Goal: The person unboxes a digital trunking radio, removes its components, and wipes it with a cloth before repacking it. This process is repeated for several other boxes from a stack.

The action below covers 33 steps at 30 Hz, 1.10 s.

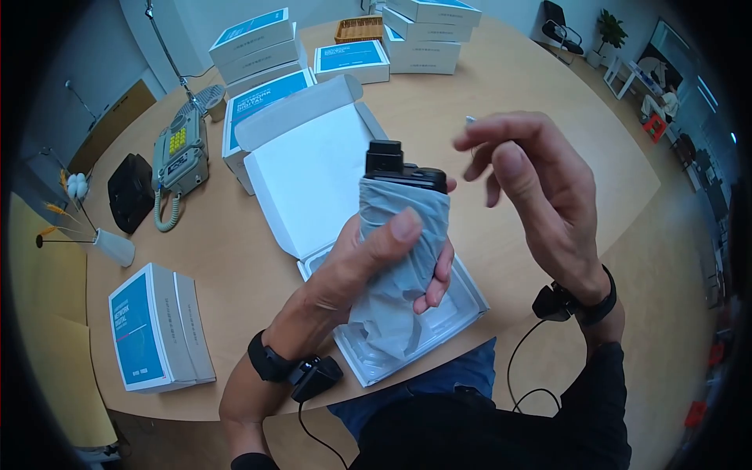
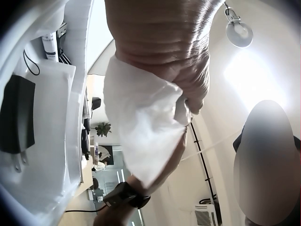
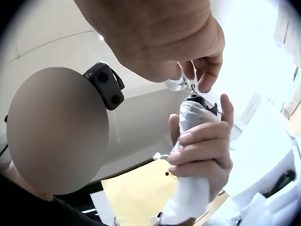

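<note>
A black handheld device (image 1: pixel 403 177) with a raised block on its top end pokes out of a thin, cloudy plastic sleeve (image 1: pixel 384 317). My left hand (image 1: pixel 341 270) grips it through the sleeve, thumb across the front and fingers round the far side. To the right, my right hand (image 1: pixel 548 184) is raised apart from the device, its fingers loosely bent with nothing between them. Below both hands lies an open white box (image 1: pixel 301 176), lid flipped back, with a pale moulded tray (image 1: pixel 450 321). In the left wrist view, a black power adapter (image 2: pixel 18 115) with prongs sits in the tray.
Blue-and-white boxes (image 1: pixel 153 329) stand at the left, with stacks of boxes (image 1: pixel 427 51) at the back. A keypad telephone (image 1: pixel 180 153), black pouch (image 1: pixel 131 192), white vase (image 1: pixel 114 246) and wicker basket (image 1: pixel 359 30) are also on the table. Cables hang from both wrists.
</note>
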Motion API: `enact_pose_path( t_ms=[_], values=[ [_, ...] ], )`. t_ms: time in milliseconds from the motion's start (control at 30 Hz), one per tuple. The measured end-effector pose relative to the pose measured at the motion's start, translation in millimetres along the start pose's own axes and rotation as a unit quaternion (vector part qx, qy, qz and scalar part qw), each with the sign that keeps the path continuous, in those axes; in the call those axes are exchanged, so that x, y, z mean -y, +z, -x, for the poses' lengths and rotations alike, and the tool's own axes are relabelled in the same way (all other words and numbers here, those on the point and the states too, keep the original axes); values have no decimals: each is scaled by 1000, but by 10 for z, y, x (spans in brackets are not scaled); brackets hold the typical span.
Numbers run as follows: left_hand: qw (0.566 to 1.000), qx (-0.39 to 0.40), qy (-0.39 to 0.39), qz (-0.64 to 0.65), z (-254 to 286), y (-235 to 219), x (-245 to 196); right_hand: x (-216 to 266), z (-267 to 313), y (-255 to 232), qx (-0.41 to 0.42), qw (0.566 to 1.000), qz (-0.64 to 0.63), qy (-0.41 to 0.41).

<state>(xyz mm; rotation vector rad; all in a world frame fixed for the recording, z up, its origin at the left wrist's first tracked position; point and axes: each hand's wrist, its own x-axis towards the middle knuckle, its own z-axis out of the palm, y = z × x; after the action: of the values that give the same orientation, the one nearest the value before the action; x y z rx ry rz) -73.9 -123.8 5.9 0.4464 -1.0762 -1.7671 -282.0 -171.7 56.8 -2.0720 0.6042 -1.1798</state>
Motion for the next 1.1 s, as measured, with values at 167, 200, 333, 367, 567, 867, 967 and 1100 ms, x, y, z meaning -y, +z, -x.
enact_pose_path(
  t_ms=[167, 200, 333, 367, 567, 867, 967, 1100],
  values=[
    [1000, 19, -4, 18, 19, -132, 20, -11, 39, 11, 37, 981, 145, -122],
    [999, 23, -13, 23, 22, -141, 46, -11, 44, 18, 46, 975, 165, -140],
    [999, 28, -22, 29, 29, -117, 82, -22, 66, 57, 31, 965, 197, -171],
    [999, 35, -21, 33, 32, -120, 92, -21, 67, 56, 27, 961, 207, -183],
    [998, 31, -47, 5, 15, -148, 55, -17, 79, 71, 16, 947, 246, -205],
    [993, 38, -111, -19, 27, -113, 35, 68, -3, 39, -55, 920, 282, -267],
    [994, 29, -100, -15, 2, -88, 74, 212, -65, -23, -44, 951, 252, -173],
    [998, 21, -22, -51, -34, -159, 148, 190, -70, 54, 48, 932, 311, -177]
  ],
)
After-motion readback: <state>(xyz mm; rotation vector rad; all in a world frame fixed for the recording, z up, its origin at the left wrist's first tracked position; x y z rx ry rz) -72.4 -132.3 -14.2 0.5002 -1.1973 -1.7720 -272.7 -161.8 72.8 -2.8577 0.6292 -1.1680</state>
